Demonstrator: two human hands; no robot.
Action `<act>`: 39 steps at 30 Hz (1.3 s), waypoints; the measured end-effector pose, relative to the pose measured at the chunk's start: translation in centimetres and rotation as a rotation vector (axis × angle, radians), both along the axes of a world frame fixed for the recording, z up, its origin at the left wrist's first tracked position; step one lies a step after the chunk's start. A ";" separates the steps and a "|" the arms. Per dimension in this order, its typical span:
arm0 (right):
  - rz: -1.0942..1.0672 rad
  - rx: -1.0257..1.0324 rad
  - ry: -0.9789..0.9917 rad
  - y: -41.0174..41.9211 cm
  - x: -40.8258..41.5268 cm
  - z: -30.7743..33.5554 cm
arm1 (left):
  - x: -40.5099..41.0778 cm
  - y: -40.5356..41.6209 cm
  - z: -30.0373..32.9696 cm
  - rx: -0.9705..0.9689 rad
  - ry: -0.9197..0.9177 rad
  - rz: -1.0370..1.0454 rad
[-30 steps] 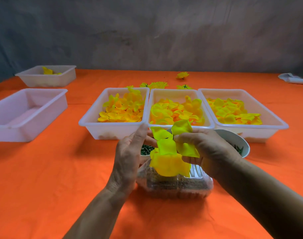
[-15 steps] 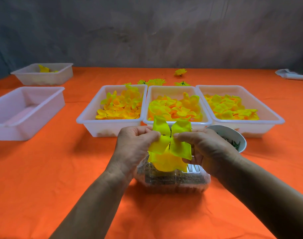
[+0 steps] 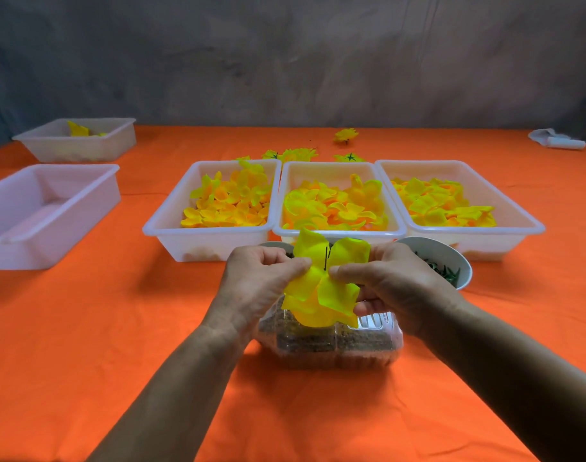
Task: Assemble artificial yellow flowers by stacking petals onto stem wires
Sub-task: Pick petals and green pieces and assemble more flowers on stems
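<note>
Petals (image 3: 321,291) now spread flat around stem wire (image 3: 326,258); both hands, left (image 3: 254,281) and right (image 3: 395,285), pinching them.

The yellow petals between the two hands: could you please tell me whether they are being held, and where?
Yes. Both hands pinch the yellow petal layer near its centre, left hand and right hand on either side of the dark stem wire.
</note>
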State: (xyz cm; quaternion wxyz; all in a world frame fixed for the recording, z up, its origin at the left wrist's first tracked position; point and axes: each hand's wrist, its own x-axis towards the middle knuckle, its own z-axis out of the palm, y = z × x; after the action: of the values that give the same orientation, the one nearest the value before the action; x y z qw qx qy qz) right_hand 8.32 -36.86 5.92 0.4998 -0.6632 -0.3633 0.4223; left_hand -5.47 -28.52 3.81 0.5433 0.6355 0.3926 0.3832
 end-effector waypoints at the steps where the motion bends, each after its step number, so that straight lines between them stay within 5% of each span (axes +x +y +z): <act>1: 0.010 -0.001 -0.003 -0.1 0.0 0.0 | 0.0 0.1 0.0 0.001 0.005 0.006; 9: -0.013 0.020 -0.048 -0.5 0.6 0.0 | 0.5 0.6 -0.2 0.023 0.022 0.041; 17: -0.036 0.017 0.168 -0.6 0.5 0.2 | 0.9 0.8 0.3 0.006 0.078 0.036; 39: -0.010 -0.046 0.011 -0.9 0.5 0.1 | 0.8 0.2 0.9 -0.085 0.106 -0.061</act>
State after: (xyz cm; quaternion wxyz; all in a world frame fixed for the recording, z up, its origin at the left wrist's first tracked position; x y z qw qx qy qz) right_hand 8.80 -37.76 5.99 0.4886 -0.6738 -0.3476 0.4319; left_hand -4.71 -28.36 4.75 0.5598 0.6428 0.4171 0.3153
